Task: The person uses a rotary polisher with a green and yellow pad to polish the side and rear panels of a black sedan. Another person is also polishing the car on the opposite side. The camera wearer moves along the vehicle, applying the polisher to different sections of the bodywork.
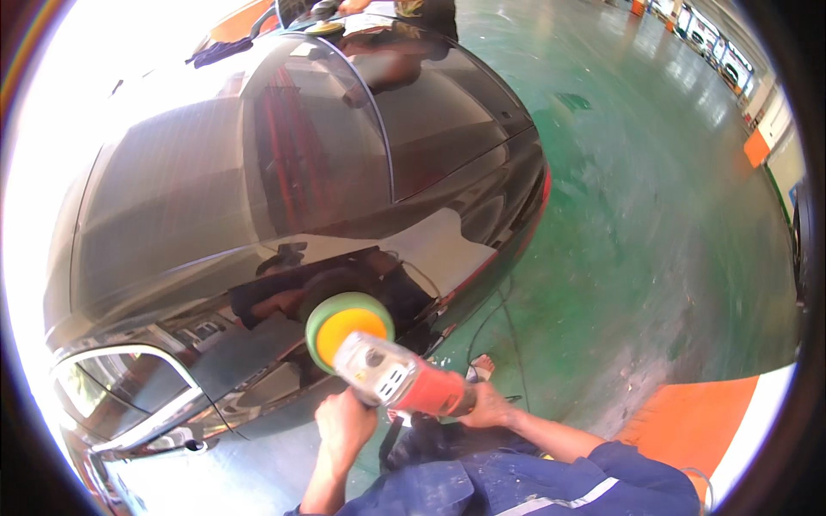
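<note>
A red and silver electric polisher [422,387] is held between my two hands in front of a black car [185,279]. My left hand [346,424] is closed around the grip near the polisher's head. At the rear end of the tool body, my right hand [489,407] is wrapped around the handle, its fingers partly hidden. The round foam pad [344,322], green at the rim with a yellow backing, faces the car's rear side panel. Whether it presses on the paint, I cannot tell. The glossy panel mirrors my arms and the pad.
Across the car, another person [430,13] has a hand on a second polisher [325,28] at the bodywork. A dark cloth [219,54] lies near it. A power cord [514,335] trails over the green floor [637,258]. An orange surface [688,421] stands at lower right.
</note>
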A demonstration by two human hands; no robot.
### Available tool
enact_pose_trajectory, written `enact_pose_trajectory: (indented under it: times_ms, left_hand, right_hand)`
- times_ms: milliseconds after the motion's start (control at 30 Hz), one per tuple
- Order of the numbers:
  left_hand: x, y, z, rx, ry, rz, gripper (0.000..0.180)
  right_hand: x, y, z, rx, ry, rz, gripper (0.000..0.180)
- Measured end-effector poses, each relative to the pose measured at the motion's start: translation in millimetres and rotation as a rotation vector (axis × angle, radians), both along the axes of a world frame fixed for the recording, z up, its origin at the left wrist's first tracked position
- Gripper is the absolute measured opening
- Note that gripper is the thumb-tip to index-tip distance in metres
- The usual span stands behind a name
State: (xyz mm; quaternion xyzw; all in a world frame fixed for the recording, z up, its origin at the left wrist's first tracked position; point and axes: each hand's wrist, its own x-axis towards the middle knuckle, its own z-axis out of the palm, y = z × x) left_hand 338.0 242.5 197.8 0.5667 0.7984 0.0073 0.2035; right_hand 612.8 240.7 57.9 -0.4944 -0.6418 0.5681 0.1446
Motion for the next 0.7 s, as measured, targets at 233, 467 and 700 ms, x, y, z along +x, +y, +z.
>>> enact_pose_trajectory:
  times_ms: [233,467,700]
  left_hand:
    - [-84,-105,-35,0.138,-0.065,0.347,0.013]
    - [-68,-94,-31,0.141,-0.089,0.344,0.013]
    - [42,57,1,0.081,-0.148,-0.127,0.020]
  right_hand:
    - [-85,-8,10,0.091,-0.130,0.268,0.047]
    - [-68,8,29,0.068,-0.180,0.309,0.051]
    - [52,61,33,0.041,-0.053,-0.018,0.027]
